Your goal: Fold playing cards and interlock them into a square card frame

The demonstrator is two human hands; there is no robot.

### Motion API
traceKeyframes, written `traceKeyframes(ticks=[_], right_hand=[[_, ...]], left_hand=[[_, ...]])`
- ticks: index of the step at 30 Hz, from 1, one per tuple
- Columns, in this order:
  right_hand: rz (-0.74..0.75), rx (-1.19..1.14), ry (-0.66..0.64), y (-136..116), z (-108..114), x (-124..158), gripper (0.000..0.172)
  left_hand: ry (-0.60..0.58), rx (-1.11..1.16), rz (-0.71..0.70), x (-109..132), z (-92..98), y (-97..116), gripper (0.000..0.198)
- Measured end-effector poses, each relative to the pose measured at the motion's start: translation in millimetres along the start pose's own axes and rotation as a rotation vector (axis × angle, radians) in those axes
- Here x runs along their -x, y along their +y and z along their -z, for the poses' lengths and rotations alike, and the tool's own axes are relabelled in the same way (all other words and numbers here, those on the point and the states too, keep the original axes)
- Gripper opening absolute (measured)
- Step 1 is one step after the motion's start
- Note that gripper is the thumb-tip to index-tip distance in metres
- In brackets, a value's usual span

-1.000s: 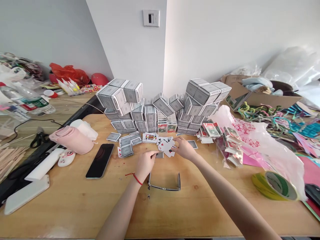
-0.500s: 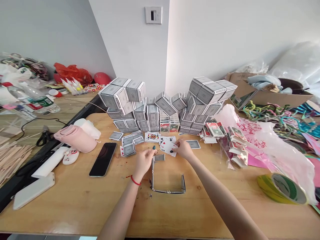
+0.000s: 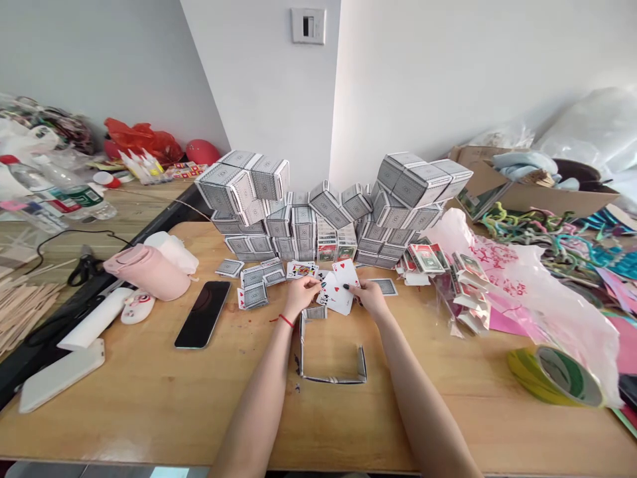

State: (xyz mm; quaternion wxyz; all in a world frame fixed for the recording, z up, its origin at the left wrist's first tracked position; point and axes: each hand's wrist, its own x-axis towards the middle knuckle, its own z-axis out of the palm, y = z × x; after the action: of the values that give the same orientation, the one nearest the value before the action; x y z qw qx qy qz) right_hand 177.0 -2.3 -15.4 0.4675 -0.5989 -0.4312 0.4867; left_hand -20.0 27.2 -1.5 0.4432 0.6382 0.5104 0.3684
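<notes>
My right hand [image 3: 369, 296] pinches a fan of face-up playing cards [image 3: 340, 300], aces among them, at its right edge, thumb on top. On the left side of the fan, my left hand [image 3: 301, 295] has thumb and fingers pressed together at a card's edge. Just in front of both hands stands an open frame of folded cards [image 3: 332, 380]. A picture card [image 3: 301, 269] lies face up behind my left hand. Beside it are folded cards [image 3: 255, 294], and a card [image 3: 386, 287] lies face down past my right hand.
Stacked blocks of folded cards [image 3: 398, 219] rise at the back against the wall. To the left lie a black phone [image 3: 203, 315], a pink bottle [image 3: 149, 271] and a white mouse [image 3: 138, 308]. Card boxes [image 3: 470, 285], a plastic bag [image 3: 542, 292] and yellow tape [image 3: 527, 382] are on the right.
My left hand has moved right and up to the cards and closed at their edge. The cards in my right hand have spread and shifted slightly right, with an ace of hearts now showing.
</notes>
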Motion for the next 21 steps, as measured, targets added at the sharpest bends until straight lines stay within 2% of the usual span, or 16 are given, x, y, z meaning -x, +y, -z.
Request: traceKeyframes(ticks=[5,9,11,14,18,21], right_hand=[[0.117,-0.157,0.212,4,-4,9,0.038],[0.159,-0.295,0.231,7,-1,13,0.033],[0.161,-0.364,0.197,6,-1,14,0.031],[0.152,-0.405,0.06,3,-8,18,0.037],[0.115,-0.355,-0.137,-2,-18,24,0.04],[0.094,-0.277,-0.156,-3,-20,26,0.039]], left_hand=[[0.05,0.046,-0.031,4,1.5,-3,0.016],[0.064,0.235,0.015,1,5.1,-7,0.021],[0.053,0.332,0.055,1,6.2,-8,0.024],[-0.018,0.41,0.113,3,5.6,-5,0.026],[-0.166,0.354,0.131,8,3.0,0,0.022],[-0.213,0.274,0.13,10,2.1,2,0.02]])
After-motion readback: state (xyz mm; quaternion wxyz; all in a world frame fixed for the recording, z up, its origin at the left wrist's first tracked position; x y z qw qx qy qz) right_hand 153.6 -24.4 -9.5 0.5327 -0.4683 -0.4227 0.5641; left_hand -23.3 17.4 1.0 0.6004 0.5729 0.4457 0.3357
